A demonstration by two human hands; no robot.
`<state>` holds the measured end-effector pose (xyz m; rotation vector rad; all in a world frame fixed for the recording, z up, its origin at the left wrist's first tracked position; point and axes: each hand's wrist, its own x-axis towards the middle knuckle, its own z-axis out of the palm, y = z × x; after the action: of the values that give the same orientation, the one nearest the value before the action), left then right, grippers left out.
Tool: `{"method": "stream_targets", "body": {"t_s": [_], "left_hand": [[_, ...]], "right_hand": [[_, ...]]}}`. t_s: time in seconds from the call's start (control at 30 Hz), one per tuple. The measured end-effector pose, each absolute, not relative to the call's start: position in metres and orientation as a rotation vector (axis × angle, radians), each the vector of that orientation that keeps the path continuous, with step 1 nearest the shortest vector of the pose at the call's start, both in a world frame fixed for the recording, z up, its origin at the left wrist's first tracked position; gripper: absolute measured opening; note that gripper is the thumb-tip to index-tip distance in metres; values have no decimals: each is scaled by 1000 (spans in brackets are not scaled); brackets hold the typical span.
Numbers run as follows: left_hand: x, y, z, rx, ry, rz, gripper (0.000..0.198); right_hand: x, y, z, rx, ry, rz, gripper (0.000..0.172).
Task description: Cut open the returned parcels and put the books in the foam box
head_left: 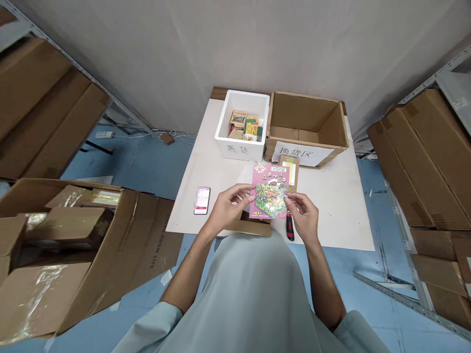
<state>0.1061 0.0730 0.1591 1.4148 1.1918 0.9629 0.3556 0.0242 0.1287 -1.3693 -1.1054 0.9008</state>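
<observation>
Floor, far left: large open carton (121,235) holding brown parcels in clear wrap.

Table (331,211), white top, left part: phone (202,200), lying flat, screen up, well clear of the hands.

Left hand (230,206): fingers curled, thumb and fingertips pinching the left edge of the pink booklet (270,189).

Pink booklet: held just above the table's near edge between both hands, cover up. It sits over a flat cardboard piece (253,227).

Rear centre: white foam box (241,147), hand-lettered front, several small books inside.

Small brown parcel (290,169): flat on the table just behind the booklet.

Red-and-black cutter (290,226): on the table beside the right wrist.

Right hand (303,215): thumb and forefinger pinching the booklet's right edge, other fingers loosely bent.

Rear right: open cardboard box (333,125), white label on its front.

Far right: stacked cartons (423,162) on shelving.
</observation>
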Motion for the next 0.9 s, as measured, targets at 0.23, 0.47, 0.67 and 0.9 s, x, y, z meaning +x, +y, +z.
{"method": "stream_targets", "body": {"t_s": [0.23, 0.47, 0.67, 0.9], "left_hand": [[102, 78, 165, 1438, 1150, 931, 44], [109, 87, 177, 1314, 1203, 877, 51], [110, 89, 178, 1318, 1234, 886, 56], [106, 90, 176, 1407, 1248, 1015, 65]], "right_hand": [[364, 28, 139, -1347, -1132, 977, 33], [355, 40, 157, -1366, -1029, 1156, 51], [350, 44, 162, -1333, -997, 1215, 56], [349, 46, 140, -1309, -913, 1230, 68]]}}
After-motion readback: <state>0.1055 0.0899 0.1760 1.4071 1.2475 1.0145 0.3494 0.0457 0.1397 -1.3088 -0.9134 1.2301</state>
